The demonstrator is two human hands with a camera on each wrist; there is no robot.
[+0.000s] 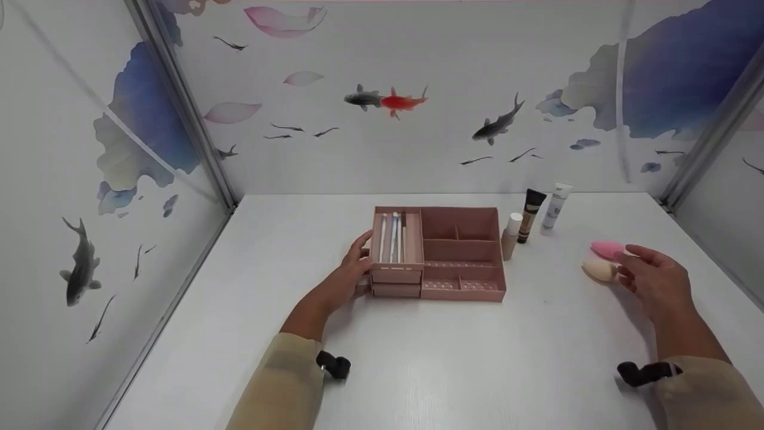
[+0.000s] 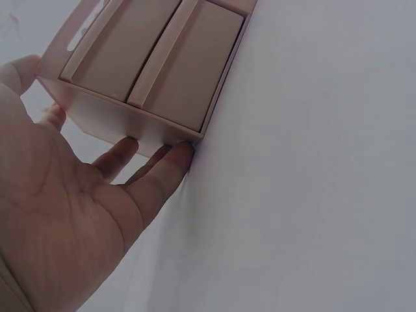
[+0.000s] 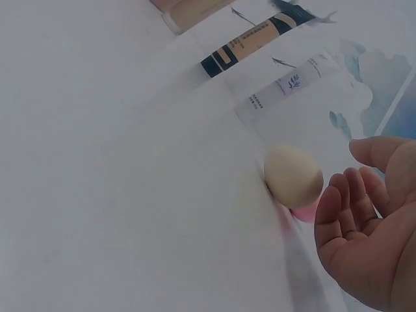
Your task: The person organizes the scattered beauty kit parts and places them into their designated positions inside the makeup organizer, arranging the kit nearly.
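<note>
A pink cosmetics organizer [image 1: 463, 254] stands on the white table; slim pencil-like sticks [image 1: 392, 237] lie in its upper left compartment. My left hand [image 1: 353, 267] touches the organizer's left side wall; in the left wrist view, its fingers [image 2: 117, 158] rest against that wall beside two small drawers [image 2: 188, 65]. On the right lie two makeup sponges, a pink one [image 1: 607, 249] and a cream one [image 1: 598, 270]. My right hand [image 1: 659, 285] is just right of them, fingers loosely bent. In the right wrist view, nothing shows between its fingers [image 3: 331, 211], and the cream sponge [image 3: 292, 175] partly hides the pink one.
Right of the organizer stand a beige bottle with a white cap [image 1: 510, 239], a black-capped foundation tube [image 1: 530, 218] and a white tube [image 1: 555, 210]. A white wall [image 1: 418, 161] painted with fish closes the back of the table, with further panels on both sides.
</note>
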